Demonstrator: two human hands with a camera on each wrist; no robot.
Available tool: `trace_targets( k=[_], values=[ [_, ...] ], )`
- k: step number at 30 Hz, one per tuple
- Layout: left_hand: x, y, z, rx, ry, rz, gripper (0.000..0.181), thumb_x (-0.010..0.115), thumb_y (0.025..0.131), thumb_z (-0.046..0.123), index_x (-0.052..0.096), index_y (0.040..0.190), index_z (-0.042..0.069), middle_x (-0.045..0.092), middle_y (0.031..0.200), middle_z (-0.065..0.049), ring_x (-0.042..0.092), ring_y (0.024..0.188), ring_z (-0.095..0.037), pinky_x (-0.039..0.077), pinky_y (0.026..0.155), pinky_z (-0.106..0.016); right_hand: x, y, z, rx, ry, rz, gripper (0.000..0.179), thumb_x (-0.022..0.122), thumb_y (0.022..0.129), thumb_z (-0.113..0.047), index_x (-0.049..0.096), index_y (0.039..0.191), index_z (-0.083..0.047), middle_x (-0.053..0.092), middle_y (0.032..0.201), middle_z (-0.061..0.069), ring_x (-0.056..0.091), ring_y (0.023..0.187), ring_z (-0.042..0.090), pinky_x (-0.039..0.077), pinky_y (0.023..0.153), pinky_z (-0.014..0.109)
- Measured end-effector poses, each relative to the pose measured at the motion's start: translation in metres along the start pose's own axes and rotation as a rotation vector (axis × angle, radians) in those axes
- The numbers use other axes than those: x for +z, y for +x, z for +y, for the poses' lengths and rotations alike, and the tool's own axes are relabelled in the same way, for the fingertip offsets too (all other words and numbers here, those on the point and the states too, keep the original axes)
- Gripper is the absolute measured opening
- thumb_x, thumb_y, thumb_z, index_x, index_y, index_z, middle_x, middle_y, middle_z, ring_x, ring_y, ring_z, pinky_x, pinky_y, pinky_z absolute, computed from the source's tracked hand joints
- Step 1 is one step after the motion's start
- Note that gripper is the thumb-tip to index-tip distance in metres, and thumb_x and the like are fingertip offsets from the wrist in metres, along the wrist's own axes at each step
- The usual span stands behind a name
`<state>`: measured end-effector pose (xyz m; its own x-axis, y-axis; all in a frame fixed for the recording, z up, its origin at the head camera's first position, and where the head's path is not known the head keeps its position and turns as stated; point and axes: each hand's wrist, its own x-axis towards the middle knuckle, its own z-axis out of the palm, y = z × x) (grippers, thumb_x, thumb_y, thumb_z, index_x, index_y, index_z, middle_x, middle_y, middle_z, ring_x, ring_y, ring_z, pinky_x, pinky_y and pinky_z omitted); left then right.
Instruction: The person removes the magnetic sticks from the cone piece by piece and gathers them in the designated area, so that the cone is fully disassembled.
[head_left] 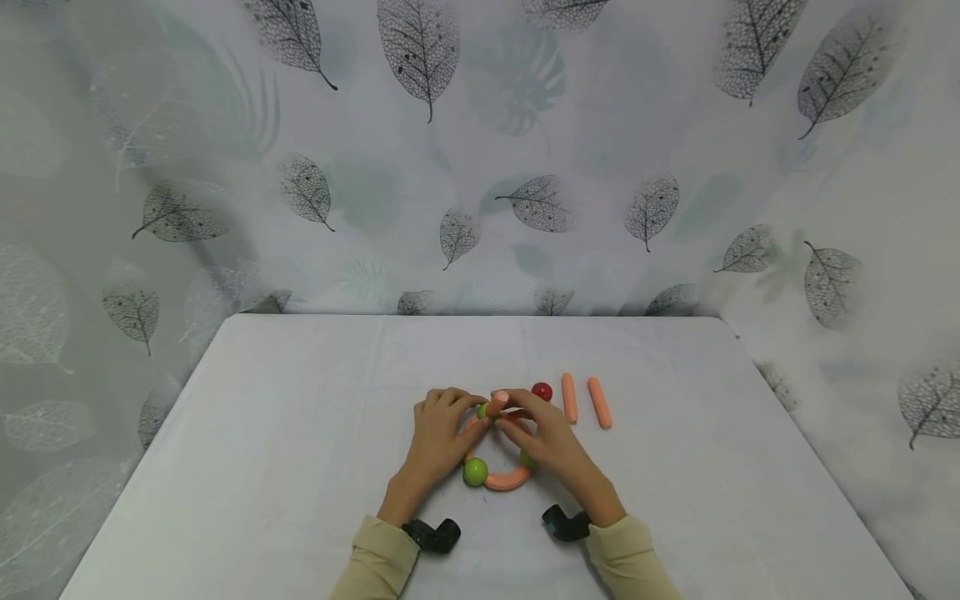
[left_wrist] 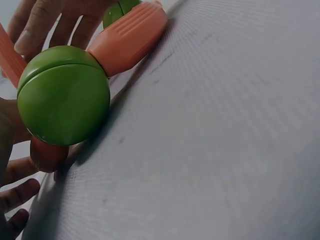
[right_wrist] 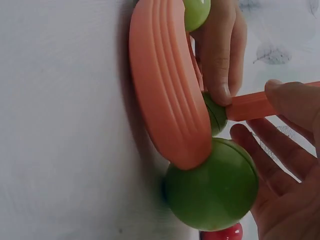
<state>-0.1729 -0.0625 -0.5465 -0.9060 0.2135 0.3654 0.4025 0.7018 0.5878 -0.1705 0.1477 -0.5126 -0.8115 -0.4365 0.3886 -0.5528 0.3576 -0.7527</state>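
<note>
A ring of orange curved rods and green balls lies on the white table, with one green ball at its near left and another beside my right hand. My left hand pinches the far green ball between thumb and fingers. Between thumb and fingertips my right hand holds an orange rod, tilted up with its lower end against that far ball. Its grooved sides show in the right wrist view. My hands cover part of the ring's far side.
A red ball lies just beyond my right hand. Two straight orange rods lie to its right. Black wrist-worn devices sit at both cuffs. Leaf-patterned cloth hangs behind the white table.
</note>
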Motion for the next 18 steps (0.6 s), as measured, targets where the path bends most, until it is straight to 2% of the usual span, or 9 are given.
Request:
trace_targets(
  k=[4, 9, 18],
  values=[
    [0.0003, -0.0001, -0.0004, -0.003, -0.003, 0.002, 0.031, 0.074, 0.096, 0.041, 0.075, 0.121, 0.023, 0.07, 0.119, -0.002, 0.057, 0.115, -0.029, 0.038, 0.093, -0.05, 0.0012, -0.0001, -0.0017, 0.015, -0.008, 0.004, 0.036, 0.074, 0.095, -0.002, 0.065, 0.13, -0.007, 0.072, 0.123, 0.009, 0.071, 0.115, 0.029, 0.06, 0.095, 0.042],
    [0.0006, -0.0002, -0.0008, -0.008, -0.006, 0.001, 0.03, 0.076, 0.094, 0.042, 0.076, 0.12, 0.025, 0.07, 0.118, -0.001, 0.056, 0.114, -0.028, 0.037, 0.093, -0.05, 0.0034, -0.0003, -0.001, -0.001, -0.037, 0.049, 0.034, 0.075, 0.092, 0.003, 0.068, 0.123, -0.007, 0.074, 0.118, 0.007, 0.072, 0.111, 0.023, 0.061, 0.093, 0.039],
    [-0.0004, 0.0001, -0.0001, -0.018, -0.021, 0.011, 0.025, 0.076, 0.095, 0.039, 0.076, 0.116, 0.025, 0.07, 0.116, 0.001, 0.056, 0.113, -0.027, 0.037, 0.093, -0.049, 0.0047, 0.0007, -0.0038, -0.115, -0.083, 0.073, 0.034, 0.077, 0.089, 0.005, 0.07, 0.119, -0.009, 0.073, 0.113, 0.004, 0.072, 0.104, 0.019, 0.062, 0.089, 0.037]
  ],
)
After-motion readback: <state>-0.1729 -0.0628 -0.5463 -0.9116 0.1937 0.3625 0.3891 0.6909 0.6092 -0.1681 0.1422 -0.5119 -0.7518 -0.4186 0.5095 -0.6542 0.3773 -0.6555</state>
